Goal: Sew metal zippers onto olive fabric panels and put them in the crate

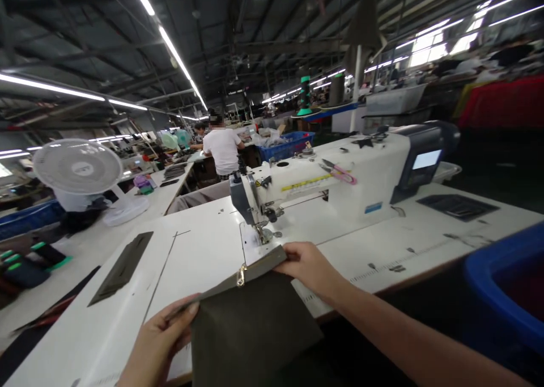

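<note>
fingers of left hand and right hand are being clamped on olive fabric, edge being stretched between them; presser foot just beyond right fingers.

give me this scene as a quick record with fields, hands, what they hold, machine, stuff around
setting: sewing workshop, long white table
fabric piece: dark olive, hangs over the table edge, gold ring on its top edge
sewing machine: white, pink-handled scissors lying on top
left hand: pinches the near end of the top edge
right hand: grips the far end, close to the needle area
around: fan on the left, blue bin on the right, person in white shirt at the back
</note>
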{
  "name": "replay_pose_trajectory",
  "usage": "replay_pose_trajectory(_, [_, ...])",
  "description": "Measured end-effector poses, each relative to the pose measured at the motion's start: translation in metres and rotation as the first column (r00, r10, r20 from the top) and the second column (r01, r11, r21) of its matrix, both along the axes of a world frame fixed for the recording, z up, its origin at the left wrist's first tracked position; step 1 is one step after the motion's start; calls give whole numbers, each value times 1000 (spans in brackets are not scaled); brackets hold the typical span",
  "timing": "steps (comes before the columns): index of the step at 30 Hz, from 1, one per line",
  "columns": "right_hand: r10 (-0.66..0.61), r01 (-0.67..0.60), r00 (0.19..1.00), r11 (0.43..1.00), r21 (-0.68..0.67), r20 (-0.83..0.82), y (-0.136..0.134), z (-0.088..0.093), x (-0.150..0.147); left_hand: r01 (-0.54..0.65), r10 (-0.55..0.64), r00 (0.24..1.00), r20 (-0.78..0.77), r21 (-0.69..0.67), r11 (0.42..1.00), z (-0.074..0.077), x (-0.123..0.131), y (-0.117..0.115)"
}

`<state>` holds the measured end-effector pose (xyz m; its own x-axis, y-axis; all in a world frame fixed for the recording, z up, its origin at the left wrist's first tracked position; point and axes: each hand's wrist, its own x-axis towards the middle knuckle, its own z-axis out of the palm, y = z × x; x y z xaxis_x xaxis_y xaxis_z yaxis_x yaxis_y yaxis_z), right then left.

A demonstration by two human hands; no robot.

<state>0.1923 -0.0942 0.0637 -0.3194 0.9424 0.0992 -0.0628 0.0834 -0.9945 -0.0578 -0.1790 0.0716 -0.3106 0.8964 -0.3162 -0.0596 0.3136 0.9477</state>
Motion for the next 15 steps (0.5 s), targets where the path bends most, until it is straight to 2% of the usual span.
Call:
replay_pose_trajectory(4, [-33, 31, 999, 999, 39, 37, 6, 5, -7, -25, 26, 998, -58, 17, 1000, 2, -7, 9])
replay_pose_trajectory(7, [-50, 47, 998, 993, 108, 23, 6, 18, -11, -46, 48, 997, -65, 35, 998, 12, -7, 15])
replay_pose_trajectory(10, [-12, 8, 1000, 987, 158, 26, 8, 31, -16, -34, 38, 993, -114, 40, 999, 23, -6, 20])
replay_pose_trajectory(12, [14, -20, 999, 989, 148, 44, 12, 35, -20, -2, 1, 990, -139, -6, 1000, 27, -5, 22])
replay_pose_trajectory(15, [42, -49, 997, 992, 115, 58, 18, 36, -31, 37, -55, 991, -121, -144, 989, 25, -4, 23])
